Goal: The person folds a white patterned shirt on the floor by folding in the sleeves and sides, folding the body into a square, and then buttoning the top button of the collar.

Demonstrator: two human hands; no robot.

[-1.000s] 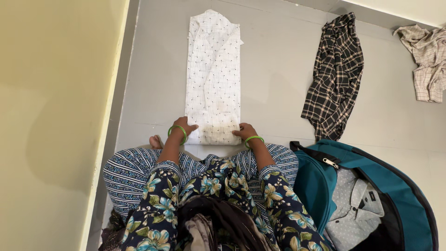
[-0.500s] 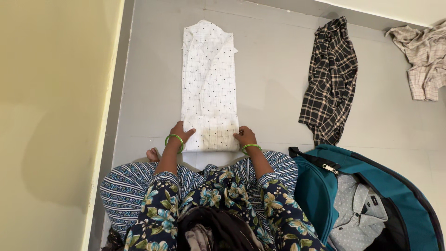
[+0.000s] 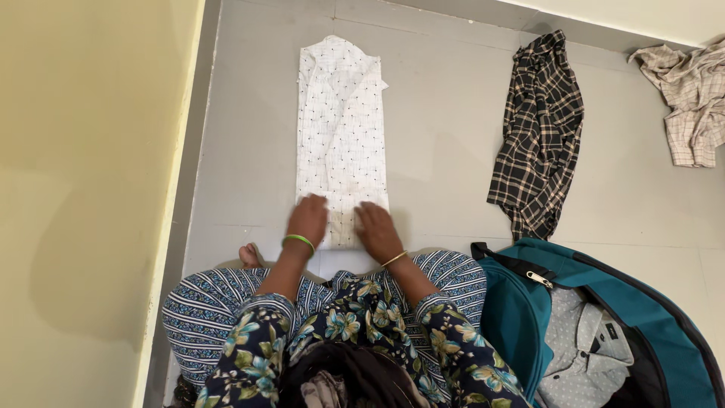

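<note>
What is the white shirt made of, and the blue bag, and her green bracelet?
The white shirt looks like thin matte woven cloth, perhaps cotton: it lies flat with crisp folds. The teal bag seems smooth synthetic fabric with a metal zip pull. The green bangle on the left hand looks glossy and rigid, glass or plastic; I cannot tell which.

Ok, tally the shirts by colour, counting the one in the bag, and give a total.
White shirt, under both hands: 1
Dark plaid shirt: 1
Beige check shirt: 1
Grey dotted shirt, in the teal bag: 1
Total: 4
</note>
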